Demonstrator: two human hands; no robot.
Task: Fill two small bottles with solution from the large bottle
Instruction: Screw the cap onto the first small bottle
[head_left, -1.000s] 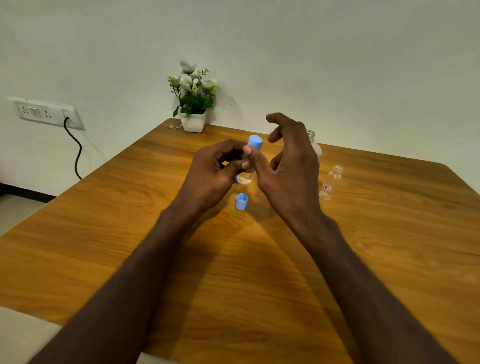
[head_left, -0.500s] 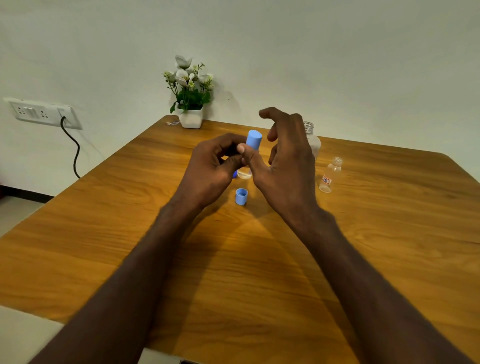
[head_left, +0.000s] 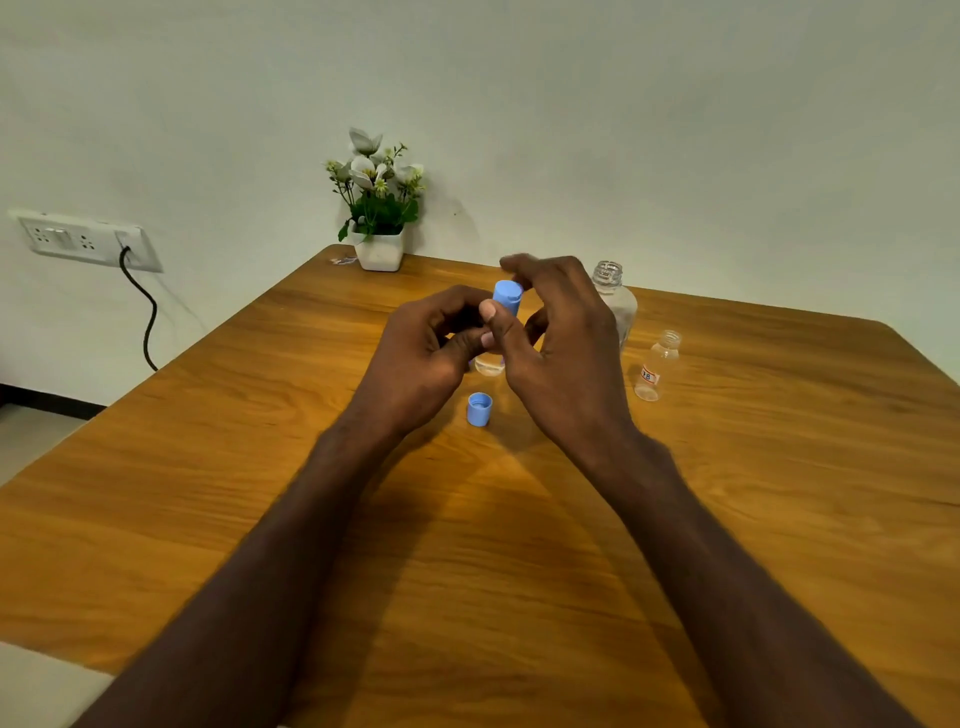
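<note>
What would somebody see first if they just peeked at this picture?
Two hands meet over the middle of the wooden table: the left hand holds a small bottle while the right hand works its blue cap. A loose blue cap stands just below them. White flowers in a pot sit at the far edge by the wall.

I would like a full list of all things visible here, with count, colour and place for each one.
Small clear plastic bottle with blue cap: 1, held between both hands.
Loose blue plastic cap: 1, on table, near side of hands.
Large clear uncapped bottle: 1, behind right hand.
Small clear uncapped bottle: 1, red label, table right.
White flowers in white pot: 1, far edge.
Wooden table: 1, brown.
White wall socket: 1, black cable.
Left hand, right hand: gripping capped bottle.
</note>
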